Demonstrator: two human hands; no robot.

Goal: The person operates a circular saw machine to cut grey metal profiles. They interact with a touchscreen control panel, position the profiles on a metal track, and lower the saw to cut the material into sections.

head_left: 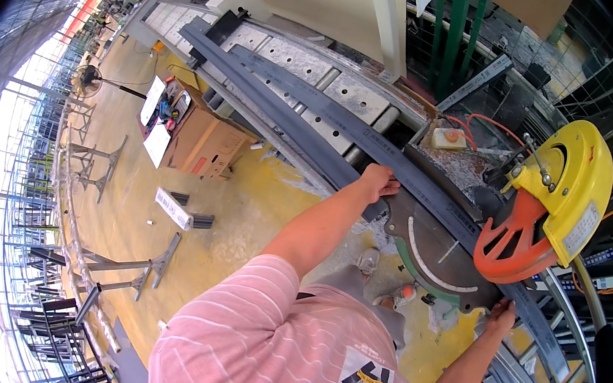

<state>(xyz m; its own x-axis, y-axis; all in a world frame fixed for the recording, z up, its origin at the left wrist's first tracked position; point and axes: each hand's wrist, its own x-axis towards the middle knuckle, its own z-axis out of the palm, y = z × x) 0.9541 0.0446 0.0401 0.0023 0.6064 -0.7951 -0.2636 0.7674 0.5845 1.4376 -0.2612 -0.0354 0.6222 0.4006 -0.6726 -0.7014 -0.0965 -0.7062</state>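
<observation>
A long roller conveyor table point(313, 77) is seen stretching away up-left from the left fingers, and two long dark grey metal profiles point(309, 108) are laid along it, running right through under both hands. The nearer profile is gripped by the left hand point(379, 183), fingers curled over its top edge and clamped on it (thumb side can't really be made out). Just past those fingers, toward the right, the chop saw point(550, 198) is parked with its yellow blade guard point(576, 179) raised and the orange lower guard point(514, 248) hanging above the profile. Below that, the saw's round grey base plate point(429, 252) is found between the two hands. The right hand point(499, 318) is pressed against the profile's lower stretch, fingers closed on its edge. A cardboard box point(201, 144) is sitting on the yellow floor point(164, 228), well left of the left fingers.
</observation>
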